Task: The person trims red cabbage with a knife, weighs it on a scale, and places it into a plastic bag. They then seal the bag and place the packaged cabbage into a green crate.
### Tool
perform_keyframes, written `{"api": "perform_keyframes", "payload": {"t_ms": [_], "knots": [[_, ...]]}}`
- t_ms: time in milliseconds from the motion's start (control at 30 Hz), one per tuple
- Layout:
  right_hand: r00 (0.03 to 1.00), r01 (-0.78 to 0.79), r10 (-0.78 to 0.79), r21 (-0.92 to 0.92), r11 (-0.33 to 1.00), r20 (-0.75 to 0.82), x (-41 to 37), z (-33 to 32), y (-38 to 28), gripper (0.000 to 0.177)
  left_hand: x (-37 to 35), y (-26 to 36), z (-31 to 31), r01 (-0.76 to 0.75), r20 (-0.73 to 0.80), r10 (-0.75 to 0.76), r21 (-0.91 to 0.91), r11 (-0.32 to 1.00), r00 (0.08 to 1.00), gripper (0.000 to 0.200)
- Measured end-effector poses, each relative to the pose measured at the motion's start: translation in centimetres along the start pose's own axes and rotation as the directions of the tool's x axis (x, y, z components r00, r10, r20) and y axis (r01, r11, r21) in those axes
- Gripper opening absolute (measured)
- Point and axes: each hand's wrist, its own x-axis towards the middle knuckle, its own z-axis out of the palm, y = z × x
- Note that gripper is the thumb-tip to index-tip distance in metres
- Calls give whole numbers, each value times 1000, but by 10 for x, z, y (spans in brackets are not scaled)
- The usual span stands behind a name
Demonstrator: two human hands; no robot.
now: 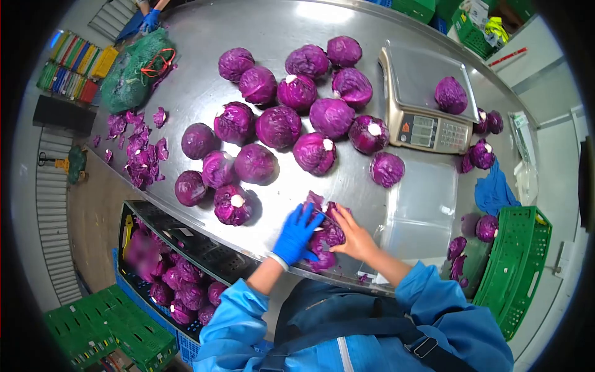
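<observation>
A red cabbage (pixel 326 234) rests at the near edge of the steel table (pixel 204 93), loose outer leaves spreading from it. My left hand (pixel 297 232), in a blue glove, grips its left side. My bare right hand (pixel 354 237) presses on its right side, fingers on the leaves. Both sleeves are blue. Several whole red cabbages (pixel 279 126) lie grouped in the middle of the table beyond my hands.
A scale (pixel 427 99) with one cabbage (pixel 450 94) stands at the far right. Torn leaves (pixel 141 155) litter the left edge near a green net bag (pixel 133 69). A black crate (pixel 162 260) of cabbages sits below the table; a green crate (pixel 517 273) is at right. Another person's gloved hand (pixel 149 20) shows top left.
</observation>
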Motion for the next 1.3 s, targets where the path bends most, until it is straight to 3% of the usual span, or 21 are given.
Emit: {"api": "perform_keyframes", "payload": {"t_ms": [67,167,300,400,533,567,667,733,833,900,933,967,1000,1033,1067,1133,1167,1200,1233,1267,1300], "knots": [[992,-92,98,89,992,-73,4,14,-14,96,9,9,12,-7,-74,-5,-162,987,997,110],[958,-61,112,194,979,-263,8,28,-15,85,10,21,31,75,-251,-186,-395,915,950,87],[944,-58,220,534,844,-246,9,32,-5,76,12,38,49,50,-397,-307,-541,840,865,72],[924,-162,340,623,765,-177,1,38,-2,71,10,41,56,40,-386,-352,-623,781,853,67],[840,-359,541,794,491,45,-4,29,-28,56,4,48,55,51,-343,-448,-745,665,825,59],[833,-310,553,838,449,12,-3,33,-33,55,-1,49,53,31,-358,-473,-771,636,805,57],[848,-330,530,803,496,21,1,22,-66,54,-10,56,30,-61,-406,-519,-827,558,752,51],[904,-277,427,735,618,-19,16,14,-94,53,-25,55,-15,-125,-433,-538,-849,514,723,47],[994,45,45,755,655,-99,100,-3,-182,57,-41,7,-115,-125,-686,-340,-532,837,643,50],[971,222,-223,657,721,-84,183,-25,-243,69,-51,-49,-205,-132,-804,-156,-278,951,574,55],[962,246,-274,492,835,-15,223,-48,-278,76,-53,-75,-243,-279,-660,-456,-704,654,597,67],[990,76,-123,499,863,62,251,-65,-303,78,-63,-115,-284,200,-890,-151,-69,977,431,79],[914,400,-316,436,806,-253,282,-64,-309,72,-65,-126,-325,203,-937,-53,19,979,346,76],[924,342,-224,411,845,-309,304,-71,-309,62,-75,-144,-342,443,-958,-116,13,896,263,73],[893,428,-294,443,788,-340,305,-79,-308,49,-83,-156,-354,652,-975,-151,-9,758,161,69],[950,309,-263,610,730,-166,274,-85,-300,35,-90,-149,-341,339,-968,-225,-176,924,112,61],[965,257,-245,526,811,-95,251,-79,-286,26,-93,-143,-326,156,-957,-270,-253,955,101,57],[967,224,-253,551,804,-24,232,-64,-257,21,-92,-135,-299,29,-885,-434,-436,899,170,49],[971,165,-227,484,859,71,206,-51,-223,22,-86,-142,-261,-93,-895,-388,-415,905,219,42],[977,116,-152,225,967,149,174,-36,-182,27,-91,-135,-230,190,-812,-461,-420,887,358,39],[968,31,-53,95,995,244,137,-20,-137,34,-82,-122,-200,57,-623,-682,-721,690,382,49]]}}
